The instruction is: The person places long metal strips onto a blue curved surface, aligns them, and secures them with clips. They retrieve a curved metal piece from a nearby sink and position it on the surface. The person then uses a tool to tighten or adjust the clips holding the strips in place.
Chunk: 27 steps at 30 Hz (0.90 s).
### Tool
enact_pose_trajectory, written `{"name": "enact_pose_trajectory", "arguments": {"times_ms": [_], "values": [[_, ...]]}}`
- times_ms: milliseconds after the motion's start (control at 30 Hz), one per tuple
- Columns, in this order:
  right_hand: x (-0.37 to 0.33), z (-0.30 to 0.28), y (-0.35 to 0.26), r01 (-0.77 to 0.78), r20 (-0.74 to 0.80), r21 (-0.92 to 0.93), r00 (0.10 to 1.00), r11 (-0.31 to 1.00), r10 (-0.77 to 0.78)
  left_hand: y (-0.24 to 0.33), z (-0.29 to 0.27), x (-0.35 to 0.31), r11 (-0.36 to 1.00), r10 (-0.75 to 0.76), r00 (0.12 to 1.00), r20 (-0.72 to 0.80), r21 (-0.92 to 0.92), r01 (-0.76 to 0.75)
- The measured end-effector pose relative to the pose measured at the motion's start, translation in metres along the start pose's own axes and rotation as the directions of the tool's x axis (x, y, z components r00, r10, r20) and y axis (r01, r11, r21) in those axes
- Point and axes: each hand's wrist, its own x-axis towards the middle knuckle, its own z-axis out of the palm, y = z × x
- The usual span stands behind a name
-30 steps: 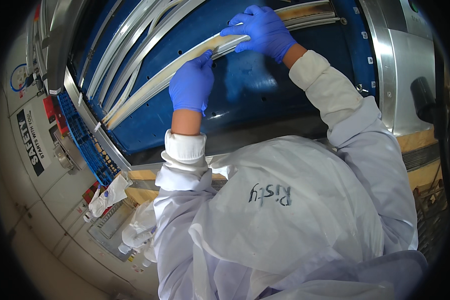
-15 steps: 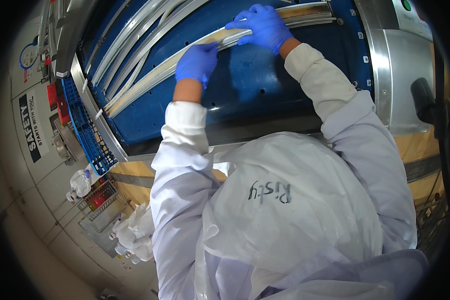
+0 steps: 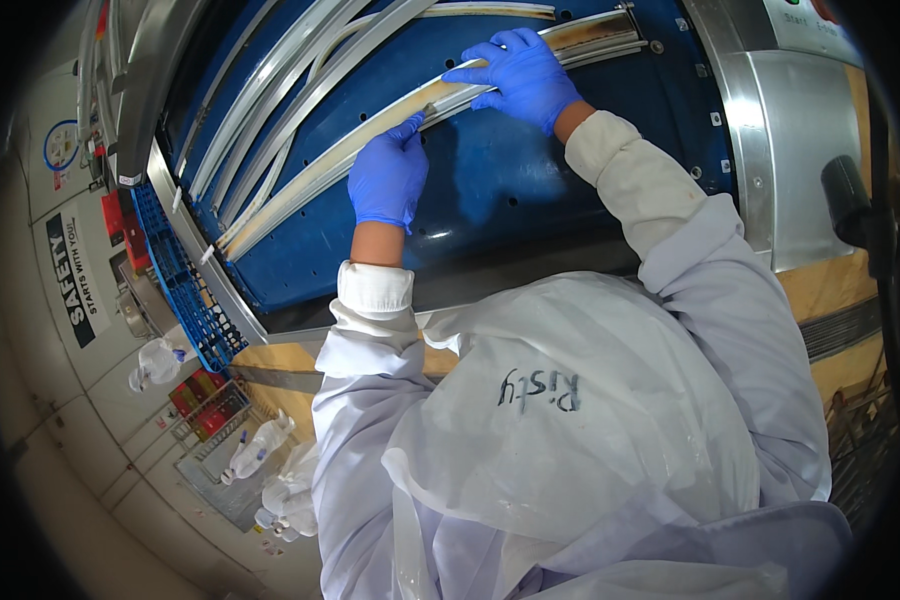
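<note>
A long pale metal rail (image 3: 330,163) lies slantwise across a blue panel (image 3: 570,170), with a yellowish strip along it that turns brown toward the right end. My right hand (image 3: 526,82), in a blue glove, grips the rail right of its middle, fingers over the far side and thumb at the near edge. Farther left, my left hand (image 3: 388,178), gloved in blue too, has its fingers pinched together beside the rail. A small greyish tip shows at those fingertips; what it belongs to is hidden.
Several more metal rails (image 3: 260,110) lie on the panel's left part. A metal frame (image 3: 755,150) borders the right side. A blue plastic crate (image 3: 175,270) stands beyond the left edge. People in white (image 3: 260,447) are farther off at lower left.
My left hand has drawn back slightly toward me, and the small tip now shows at its fingers. My right hand stays on the rail. The view has shifted a little.
</note>
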Motion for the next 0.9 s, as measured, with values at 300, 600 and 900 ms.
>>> {"name": "enact_pose_trajectory", "arguments": {"times_ms": [300, 600, 900], "values": [[0.001, 0.003, 0.002, -0.002, -0.023, 0.014, 1.000, 1.000, 0.002, -0.001, -0.004, 0.013, 0.997, -0.077, 0.993, 0.087, -0.025, 0.080], [0.002, -0.004, 0.001, -0.029, 0.089, 0.020, 0.996, 0.999, 0.027, 0.014, -0.004, 0.011, 0.988, 0.007, 0.995, 0.097, -0.152, 0.008], [0.001, -0.002, -0.001, -0.027, 0.067, 0.029, 0.997, 0.999, 0.026, 0.031, 0.011, 0.018, 0.999, -0.024, 0.999, 0.037, 0.048, 0.023]]}}
